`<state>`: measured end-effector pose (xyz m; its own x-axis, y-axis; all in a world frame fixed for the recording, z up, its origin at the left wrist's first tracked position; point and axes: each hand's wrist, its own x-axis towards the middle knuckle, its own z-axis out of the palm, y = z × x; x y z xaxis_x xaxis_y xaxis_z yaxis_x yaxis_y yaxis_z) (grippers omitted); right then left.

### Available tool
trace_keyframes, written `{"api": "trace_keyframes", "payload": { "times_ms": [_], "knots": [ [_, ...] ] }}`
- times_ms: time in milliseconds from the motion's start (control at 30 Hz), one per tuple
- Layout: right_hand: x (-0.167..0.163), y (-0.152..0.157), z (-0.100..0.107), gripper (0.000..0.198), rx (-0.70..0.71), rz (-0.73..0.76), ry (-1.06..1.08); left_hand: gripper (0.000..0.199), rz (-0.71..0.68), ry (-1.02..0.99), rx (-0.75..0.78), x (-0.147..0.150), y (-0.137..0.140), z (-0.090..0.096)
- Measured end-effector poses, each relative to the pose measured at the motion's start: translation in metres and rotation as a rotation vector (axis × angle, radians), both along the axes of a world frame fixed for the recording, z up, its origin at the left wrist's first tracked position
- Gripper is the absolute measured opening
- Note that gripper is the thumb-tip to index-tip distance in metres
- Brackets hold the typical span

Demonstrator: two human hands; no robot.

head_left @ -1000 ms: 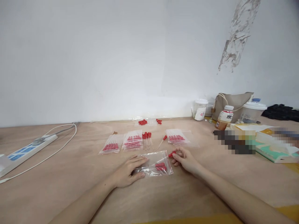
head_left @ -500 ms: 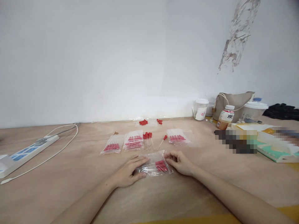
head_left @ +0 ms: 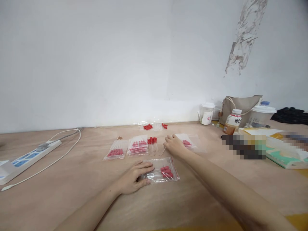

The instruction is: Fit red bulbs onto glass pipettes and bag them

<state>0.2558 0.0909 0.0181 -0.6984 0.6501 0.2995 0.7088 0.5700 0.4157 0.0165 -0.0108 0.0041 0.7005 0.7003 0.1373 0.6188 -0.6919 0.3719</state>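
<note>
In front of me lies a clear zip bag (head_left: 157, 163) holding several droppers with red bulbs (head_left: 166, 171). My left hand (head_left: 134, 176) rests over the bag's left end, thumb and fingers apart, pressing it to the table. Beyond the bag, my right hand (head_left: 174, 145) closes its fingers on a single loose dropper (head_left: 164, 151); its thin stem shows below the fingertips and its bulb is hidden. Just left of that hand, several loose droppers (head_left: 151, 144) lie in a row.
Filled bags lie left of the row, one (head_left: 115, 150) beside a stack (head_left: 138, 146). Another filled bag (head_left: 187, 141) is partly behind my right hand. Red bulbs (head_left: 147, 126) lie near the wall. A power strip (head_left: 31, 158) sits left; a bottle (head_left: 232, 122) and cups stand right.
My right hand has let go of the zip bag's right edge and moved up to the loose dropper, closing on it. My left hand has stayed on the bag.
</note>
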Motion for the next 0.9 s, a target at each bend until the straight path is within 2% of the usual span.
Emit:
{"api": "trace_keyframes", "payload": {
  "times_ms": [167, 300, 433, 500, 600, 767, 900],
  "knots": [
    [-0.006, 0.014, -0.002, 0.017, -0.019, 0.097, -0.079, 0.046, 0.011, 0.009, 0.001, -0.001, -0.001, 0.000],
    [-0.001, 0.015, -0.002, 0.015, 0.053, 0.172, -0.062, 0.046, 0.016, 0.010, -0.003, -0.001, 0.000, 0.000],
    [0.016, 0.001, -0.008, 0.023, 0.175, 0.253, 0.212, 0.046, 0.005, 0.005, 0.001, 0.000, 0.000, 0.000],
    [0.031, -0.012, -0.013, 0.027, 0.185, 0.264, 0.359, 0.046, 0.001, 0.001, 0.003, 0.000, 0.001, 0.000],
    [0.059, -0.033, -0.018, 0.026, 0.053, 0.243, 0.463, 0.046, 0.007, -0.003, 0.008, 0.000, 0.001, -0.001],
    [0.095, -0.050, -0.012, 0.026, -0.378, 0.226, 0.506, 0.046, 0.003, 0.010, 0.008, -0.001, 0.000, -0.001],
    [0.099, -0.049, -0.007, 0.026, -0.470, 0.187, 0.516, 0.046, 0.003, 0.008, 0.007, 0.000, 0.000, 0.001]
  ]
}}
